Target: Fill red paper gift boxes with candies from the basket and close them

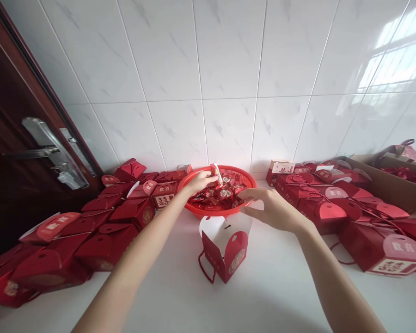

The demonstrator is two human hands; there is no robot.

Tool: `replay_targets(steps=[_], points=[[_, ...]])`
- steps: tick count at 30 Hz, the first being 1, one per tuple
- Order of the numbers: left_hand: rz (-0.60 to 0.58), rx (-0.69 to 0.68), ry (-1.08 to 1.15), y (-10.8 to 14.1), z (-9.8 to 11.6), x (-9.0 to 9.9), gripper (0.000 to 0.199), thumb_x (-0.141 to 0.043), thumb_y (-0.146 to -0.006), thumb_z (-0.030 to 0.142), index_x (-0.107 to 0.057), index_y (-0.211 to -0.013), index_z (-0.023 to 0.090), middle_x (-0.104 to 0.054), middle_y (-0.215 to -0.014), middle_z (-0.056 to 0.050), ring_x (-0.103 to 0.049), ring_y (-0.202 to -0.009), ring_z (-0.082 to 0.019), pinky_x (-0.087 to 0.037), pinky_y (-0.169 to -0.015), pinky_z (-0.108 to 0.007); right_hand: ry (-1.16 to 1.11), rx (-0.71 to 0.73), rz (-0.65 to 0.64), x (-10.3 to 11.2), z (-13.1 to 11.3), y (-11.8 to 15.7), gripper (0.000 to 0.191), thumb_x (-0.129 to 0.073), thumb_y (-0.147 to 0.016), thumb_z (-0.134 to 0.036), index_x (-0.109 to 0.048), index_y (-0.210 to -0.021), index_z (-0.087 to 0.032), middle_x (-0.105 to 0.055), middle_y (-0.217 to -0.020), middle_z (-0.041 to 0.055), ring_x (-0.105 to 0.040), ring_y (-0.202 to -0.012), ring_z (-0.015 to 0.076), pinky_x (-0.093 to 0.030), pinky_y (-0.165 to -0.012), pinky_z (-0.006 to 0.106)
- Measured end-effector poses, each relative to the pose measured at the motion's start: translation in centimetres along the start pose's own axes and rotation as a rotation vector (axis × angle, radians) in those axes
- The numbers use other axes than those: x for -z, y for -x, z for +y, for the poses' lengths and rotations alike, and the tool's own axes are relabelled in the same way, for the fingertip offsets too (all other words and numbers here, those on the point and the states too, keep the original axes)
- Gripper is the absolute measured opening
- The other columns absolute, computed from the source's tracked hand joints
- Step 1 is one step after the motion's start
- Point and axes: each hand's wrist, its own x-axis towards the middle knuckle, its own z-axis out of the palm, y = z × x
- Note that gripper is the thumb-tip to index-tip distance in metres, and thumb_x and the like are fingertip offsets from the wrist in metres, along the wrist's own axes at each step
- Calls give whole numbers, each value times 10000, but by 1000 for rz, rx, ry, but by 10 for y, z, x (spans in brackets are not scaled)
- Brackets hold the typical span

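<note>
My left hand (200,183) reaches over a red plastic basket (251,179) and pinches a red and white wrapped candy (216,174). Many red-wrapped candies (224,194) fill the basket. At the basket's right rim is my right hand (268,207), its thumb and fingers apart, with nothing seen in them. In front of the basket, between my arms, stands a red gift box (217,252) with its top flaps open, showing its white inside. A dark mark shows inside it, too small to make out. A red cord handle (205,268) hangs from its left side.
Closed red boxes (131,210) crowd the left of the white table (263,296); more red boxes (321,203) stand at the right. A cardboard carton (384,187) holds red things at far right. Behind is a tiled wall (229,69); a dark door (21,115) is left.
</note>
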Motion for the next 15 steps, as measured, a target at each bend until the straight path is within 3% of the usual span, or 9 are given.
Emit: replay_targets(steps=[4, 9, 13, 15], points=[[-148, -26, 180, 17, 19, -8, 481, -651, -811, 600, -730, -1037, 183, -780, -1038, -89, -729, -957, -266, -552, -925, -426, -101, -106, 160, -13, 20, -15, 311, -594, -901, -323, -692, -1180, -226, -756, -1140, 81, -740, -920, 243, -586, -841, 407], [-342, -23, 421, 32, 40, -24, 502, -762, -772, 559, -731, -1082, 165, -766, -1077, -97, -707, -1028, -279, -504, -1006, -445, -304, -185, 304, -34, 41, -30, 401, -596, -914, -459, -652, -1213, -197, -752, -1114, 113, -732, -947, 255, -585, -832, 406], [-300, -31, 376, 36, 45, -35, 475, -763, -810, 484, -693, -1178, 193, -724, -1168, -80, -633, -1182, -274, -470, -1041, -408, -546, -132, 307, -44, 46, -34, 423, -675, -837, -589, -670, -978, -190, -756, -982, 94, -721, -846, 234, -579, -780, 381], [-268, -11, 373, 37, 42, -37, 494, -759, -817, 467, -661, -1224, 205, -722, -1082, -61, -646, -1129, -253, -491, -1001, -398, -655, -132, 350, -46, 45, -34, 450, -748, -759, -609, -653, -902, -193, -752, -939, 85, -710, -822, 228, -574, -769, 375]])
